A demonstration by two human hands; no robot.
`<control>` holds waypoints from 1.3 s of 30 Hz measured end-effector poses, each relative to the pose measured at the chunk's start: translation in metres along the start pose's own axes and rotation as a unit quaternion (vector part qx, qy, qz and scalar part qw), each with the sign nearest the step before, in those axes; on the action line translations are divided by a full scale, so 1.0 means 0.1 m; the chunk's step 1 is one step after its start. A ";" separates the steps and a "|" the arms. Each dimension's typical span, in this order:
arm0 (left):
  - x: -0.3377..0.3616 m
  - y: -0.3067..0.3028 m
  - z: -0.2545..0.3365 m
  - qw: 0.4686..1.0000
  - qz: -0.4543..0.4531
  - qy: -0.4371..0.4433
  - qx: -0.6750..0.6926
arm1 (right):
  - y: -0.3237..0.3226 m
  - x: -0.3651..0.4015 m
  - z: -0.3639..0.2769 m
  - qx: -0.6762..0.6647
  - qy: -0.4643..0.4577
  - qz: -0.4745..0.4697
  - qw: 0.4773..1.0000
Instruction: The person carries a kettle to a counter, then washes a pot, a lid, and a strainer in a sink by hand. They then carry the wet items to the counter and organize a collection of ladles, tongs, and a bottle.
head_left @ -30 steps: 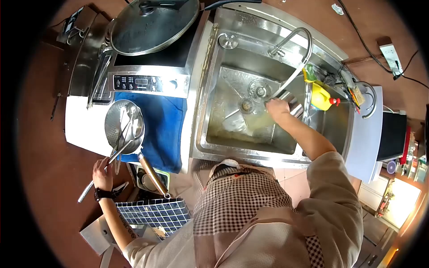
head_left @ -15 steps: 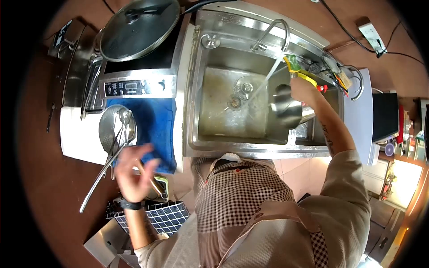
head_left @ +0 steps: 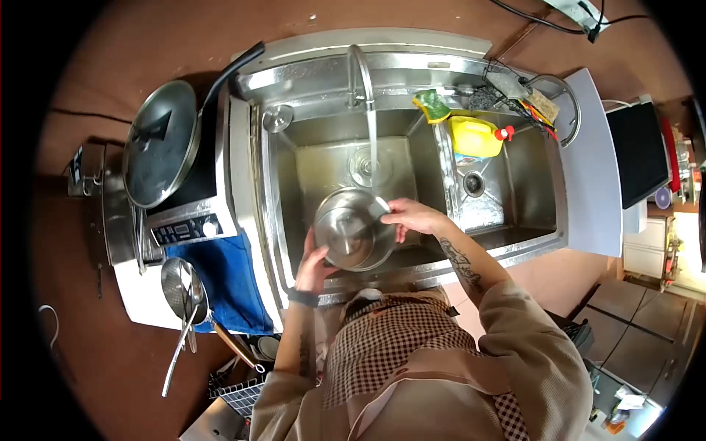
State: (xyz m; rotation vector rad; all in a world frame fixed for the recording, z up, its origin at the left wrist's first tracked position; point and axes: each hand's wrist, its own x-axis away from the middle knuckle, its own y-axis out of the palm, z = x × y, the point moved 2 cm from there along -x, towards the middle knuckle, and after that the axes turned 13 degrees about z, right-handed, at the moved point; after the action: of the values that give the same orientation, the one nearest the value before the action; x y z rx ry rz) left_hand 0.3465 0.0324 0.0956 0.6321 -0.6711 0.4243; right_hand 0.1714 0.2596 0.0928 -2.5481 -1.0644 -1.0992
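Both of my hands hold a shiny metal bowl over the near part of the left sink basin. My left hand grips its left rim, fingers partly hidden behind the bowl. On the right rim, my right hand has its thumb and fingers closed. The bowl's inside is blurred, so its contents are hard to make out. Water runs from the faucet just beyond the bowl.
A green-and-yellow sponge and yellow bottle sit by the right basin. Left are a lidded pan on the cooktop, a blue cloth, and a strainer with utensils.
My left hand has moved from beside the strainer to the bowl's left rim. My right hand has brought the bowl left from the divider. The camera view has shifted.
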 end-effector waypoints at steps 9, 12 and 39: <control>0.09 0.13 -0.32 0.992 0.061 0.090 0.064 | -0.75 -2.07 -1.34 -0.413 0.002 0.175 0.894; -0.04 0.34 -0.40 0.992 0.049 0.114 0.037 | -0.94 -2.00 -1.40 -0.466 -0.024 0.081 0.881; -1.15 3.56 -1.38 0.980 -0.043 -0.181 -0.070 | -4.62 0.00 0.04 0.471 -0.123 0.423 0.764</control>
State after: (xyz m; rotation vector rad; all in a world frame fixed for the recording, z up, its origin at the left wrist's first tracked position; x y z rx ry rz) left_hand 0.1292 0.3663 0.0745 0.6084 -1.0070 0.1783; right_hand -0.1365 0.5986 0.0355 -1.8927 -0.2221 0.0649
